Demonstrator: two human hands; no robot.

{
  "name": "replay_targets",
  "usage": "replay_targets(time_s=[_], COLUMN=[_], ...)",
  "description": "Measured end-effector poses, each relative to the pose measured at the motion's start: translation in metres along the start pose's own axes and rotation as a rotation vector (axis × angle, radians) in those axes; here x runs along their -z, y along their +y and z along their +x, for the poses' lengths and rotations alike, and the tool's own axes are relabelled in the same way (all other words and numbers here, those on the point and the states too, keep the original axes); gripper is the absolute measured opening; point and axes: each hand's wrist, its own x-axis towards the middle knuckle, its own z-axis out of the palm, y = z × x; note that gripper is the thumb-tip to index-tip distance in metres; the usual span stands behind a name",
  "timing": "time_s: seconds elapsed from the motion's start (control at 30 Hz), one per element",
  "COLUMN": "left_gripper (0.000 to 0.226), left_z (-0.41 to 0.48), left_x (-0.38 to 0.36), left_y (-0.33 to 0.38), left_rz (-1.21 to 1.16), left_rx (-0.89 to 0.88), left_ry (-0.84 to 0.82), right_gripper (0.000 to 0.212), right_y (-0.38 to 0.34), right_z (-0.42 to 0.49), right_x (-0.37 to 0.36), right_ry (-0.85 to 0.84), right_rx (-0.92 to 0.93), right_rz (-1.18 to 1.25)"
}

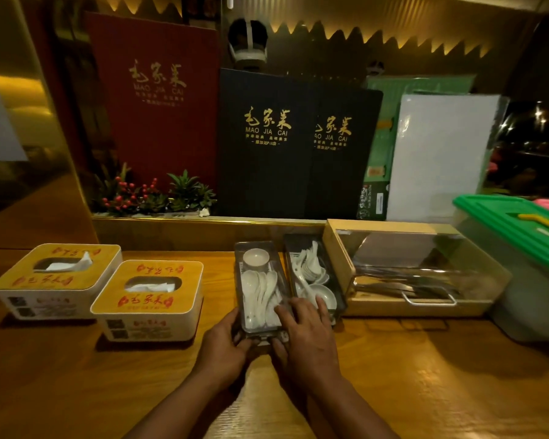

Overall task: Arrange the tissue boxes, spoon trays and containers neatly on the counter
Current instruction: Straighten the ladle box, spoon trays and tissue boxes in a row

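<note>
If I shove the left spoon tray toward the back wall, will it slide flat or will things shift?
The spoon tray looks rigid and sits flat on the counter, so it should slide rather than tip. Its white spoons lie loose and the small dish looks ceramic, so a sharp push may rattle them.

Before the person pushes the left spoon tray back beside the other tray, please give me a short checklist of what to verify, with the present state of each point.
1. Both hands on the tray: left hand and right hand grip the near end of the left spoon tray. Ok.
2. Spoons inside the tray: they lie within its walls. Ok.
3. Small bowl at the tray's far end sits upright. Ok.
4. Alignment with the right spoon tray: the left one stands nearer to the person. Not ok.
5. Room behind the tray up to the ledge: cannot tell.
6. Near tissue box stays apart from the tray. Ok.
</note>
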Motion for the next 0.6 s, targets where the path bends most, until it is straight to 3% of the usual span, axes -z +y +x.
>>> replay_targets(time_s=[0.6], left_gripper=[0.066], left_z=[0.04], left_x=[0.007], left_y=[0.009], left_rz=[0.018], left_rx=[-0.004], left_ry=[-0.073], right_gripper=[0.061], right_y=[0.0], right_z=[0.026], right_x=[-0.02], right_ry=[0.008], right_rx=[-0.034], right_rz=[-0.016])
